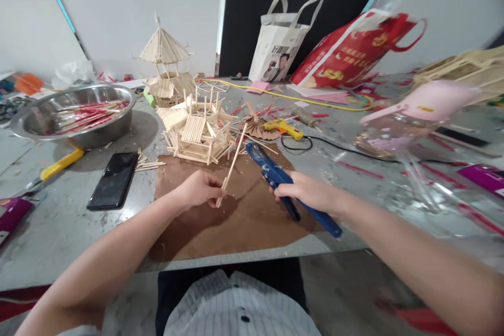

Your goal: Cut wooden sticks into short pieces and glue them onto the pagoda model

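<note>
My left hand (205,189) pinches a thin wooden stick (237,157), which slants up and away over a brown sheet (189,236). A shorter stick piece seems to lie against it at the fingers. In my right hand (301,190) is a blue hand cutter (275,172), its head pointing up and left, apart from the stick. Just beyond my left hand stands a small model building (195,134) made of wooden sticks, with upright posts on top. Behind it rises a taller stick model with a pointed roof (163,47).
A steel bowl (114,128) of red-wrapped sticks and a black phone (113,180) lie left. Beyond the cutter sits a yellow glue gun (284,127) with a black cord. A pink-lidded container (409,115) stands right; a white bag (277,44) and red bag (346,52) stand behind.
</note>
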Motion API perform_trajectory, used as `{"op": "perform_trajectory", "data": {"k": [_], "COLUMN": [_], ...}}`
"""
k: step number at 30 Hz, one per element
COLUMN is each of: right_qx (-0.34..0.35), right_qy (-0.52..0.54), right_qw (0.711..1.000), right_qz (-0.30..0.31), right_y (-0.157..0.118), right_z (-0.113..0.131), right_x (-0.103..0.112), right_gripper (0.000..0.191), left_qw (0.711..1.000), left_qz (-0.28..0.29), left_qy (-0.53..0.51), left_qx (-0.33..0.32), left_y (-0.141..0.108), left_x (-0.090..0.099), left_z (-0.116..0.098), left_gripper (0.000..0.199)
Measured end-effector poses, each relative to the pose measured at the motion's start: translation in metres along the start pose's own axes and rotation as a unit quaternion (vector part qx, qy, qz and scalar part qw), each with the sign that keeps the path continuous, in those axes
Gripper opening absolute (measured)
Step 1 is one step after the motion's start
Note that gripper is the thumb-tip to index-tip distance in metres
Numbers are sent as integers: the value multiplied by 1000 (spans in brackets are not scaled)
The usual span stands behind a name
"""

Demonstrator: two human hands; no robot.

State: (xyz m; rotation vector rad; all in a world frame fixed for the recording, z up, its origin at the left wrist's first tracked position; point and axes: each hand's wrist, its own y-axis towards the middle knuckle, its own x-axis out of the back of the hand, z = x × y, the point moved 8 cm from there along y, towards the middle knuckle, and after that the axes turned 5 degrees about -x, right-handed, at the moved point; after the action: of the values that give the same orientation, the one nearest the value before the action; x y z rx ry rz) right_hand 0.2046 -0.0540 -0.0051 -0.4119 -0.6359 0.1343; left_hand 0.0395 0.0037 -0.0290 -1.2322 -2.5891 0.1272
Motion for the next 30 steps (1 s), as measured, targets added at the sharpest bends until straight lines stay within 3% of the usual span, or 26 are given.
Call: {"op": "perform_trajectory", "data": {"k": [4,8,14,30], "right_qx": [-14,-34,-39,-105], "right_qy": [-193,-247,-227,-74], "right_qw": [980,961,961,970], "right_qz": [46,118,154,205], "right_y": [-4,-2,7,13], "right_z": [1,6,14,-3], "right_x": [-11,-34,-53,-63], "right_gripper": [7,5,6,5], "left_qw": [998,993,993,986], "left_qz": [-8,-4,17,42], "left_qy": [56,117,103,143], "left_qx": [12,26,52,73], "left_y": [1,0,3,3], "left_x": [3,0,-4,-6], "left_z": [3,5,13,9], "left_gripper": [18,16,9,11]}}
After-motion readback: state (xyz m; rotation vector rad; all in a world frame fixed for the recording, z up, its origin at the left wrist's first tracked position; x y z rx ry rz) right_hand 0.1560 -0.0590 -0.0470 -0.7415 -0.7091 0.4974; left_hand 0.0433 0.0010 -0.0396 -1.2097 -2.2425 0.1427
